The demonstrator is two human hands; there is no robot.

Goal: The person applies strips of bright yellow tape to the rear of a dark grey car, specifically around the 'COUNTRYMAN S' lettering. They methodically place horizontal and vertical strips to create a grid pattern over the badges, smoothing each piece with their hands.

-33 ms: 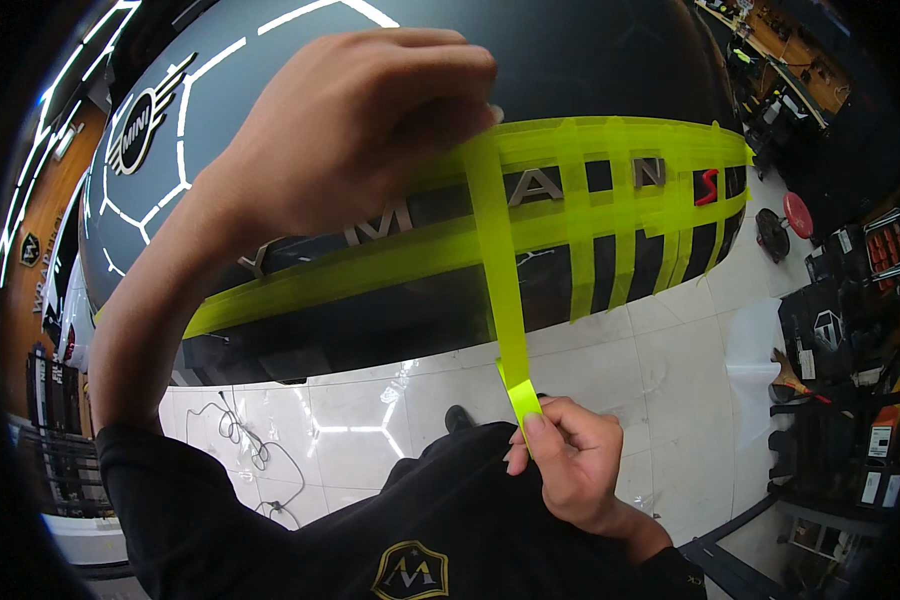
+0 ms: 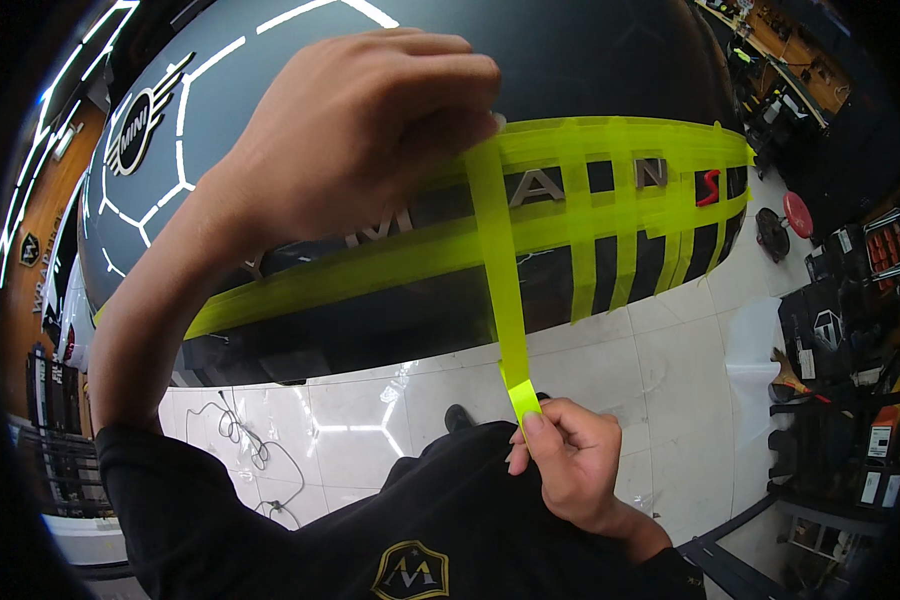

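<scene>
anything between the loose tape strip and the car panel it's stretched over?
Nothing visible. The yellow-green tape strip runs free from the left hand, which presses its top end on the dark car panel, down to the right hand pinching its lower end. Only raised metal letters sit on the panel nearby.

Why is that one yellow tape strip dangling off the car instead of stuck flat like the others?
It isn't damaged. The loose tape strip is stretched between two hands: the left hand presses its top end onto the dark car panel, and the right hand pinches its lower end. The other tape strips lie flat.
</scene>
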